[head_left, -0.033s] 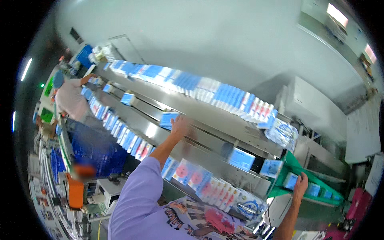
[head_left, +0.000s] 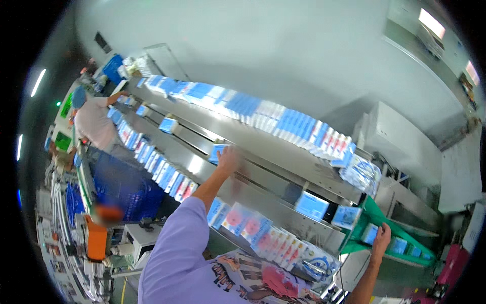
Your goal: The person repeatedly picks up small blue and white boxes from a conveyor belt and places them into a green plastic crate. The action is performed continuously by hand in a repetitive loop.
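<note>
My left hand point(head_left: 229, 159) is stretched out over the long shiny metal belt point(head_left: 263, 175), and it lies right on top of a blue and white packet point(head_left: 216, 152) that sits flat on the belt. The picture is blurry there, so I cannot tell if my fingers are curled around the packet or just touching it. My right hand point(head_left: 380, 238) is far off to the side, down by the green metal frame point(head_left: 377, 215) at the end of the belt. Its fingers look bent around the green edge, like I am holding on to it. Just above that hand are two more blue packets point(head_left: 311, 204), lying flat near the end of the belt. A long row of blue, white and pink packets point(head_left: 263, 111) stands on the far shelf, and another row point(head_left: 268, 238) stands on the near side, close to my purple sleeve point(head_left: 172, 253). Far up the line, another person in a blue cap point(head_left: 78, 96) is reaching to the belt too. I think I am in the middle of setting this one packet straight on the belt, or picking it up. For the next move I would need a good hold on its edges, and I must keep it flat so it does not tip or bump the next packet.
</note>
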The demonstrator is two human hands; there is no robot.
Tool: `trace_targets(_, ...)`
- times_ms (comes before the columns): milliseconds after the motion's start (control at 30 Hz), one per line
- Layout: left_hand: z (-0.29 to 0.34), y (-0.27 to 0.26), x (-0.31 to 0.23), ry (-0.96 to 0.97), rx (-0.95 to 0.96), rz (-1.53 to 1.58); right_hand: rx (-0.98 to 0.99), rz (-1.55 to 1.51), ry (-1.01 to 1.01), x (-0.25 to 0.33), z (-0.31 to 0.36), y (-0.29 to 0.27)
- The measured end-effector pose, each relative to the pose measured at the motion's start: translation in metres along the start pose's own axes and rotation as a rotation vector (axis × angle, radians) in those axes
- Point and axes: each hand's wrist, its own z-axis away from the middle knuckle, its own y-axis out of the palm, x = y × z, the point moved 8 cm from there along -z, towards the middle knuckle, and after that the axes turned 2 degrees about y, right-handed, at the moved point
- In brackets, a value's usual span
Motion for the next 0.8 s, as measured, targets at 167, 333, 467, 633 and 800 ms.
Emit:
trace_targets(167,0.018,0.030,0.020,0.079,0.121,-0.243,0.085,-0.100,0.049,0.007,0.005,0.026)
trace_targets(333,0.010,0.041,-0.022,0.327,-0.085,0.082,0.158,-0.150,0.068,0.012,-0.005,0.047)
trace_targets(467,0.014,0.074,-0.072,0.473,0.182,0.064,0.208,0.015,0.161,-0.011,-0.016,0.063)
trace_targets(633,0.036,0.040,-0.153,0.509,0.131,0.094,0.286,0.026,0.272,-0.048,-0.010,0.070)
trace_targets(800,0.051,0.043,-0.190,0.509,0.148,0.086,0.253,0.216,0.165,-0.051,-0.013,0.069)
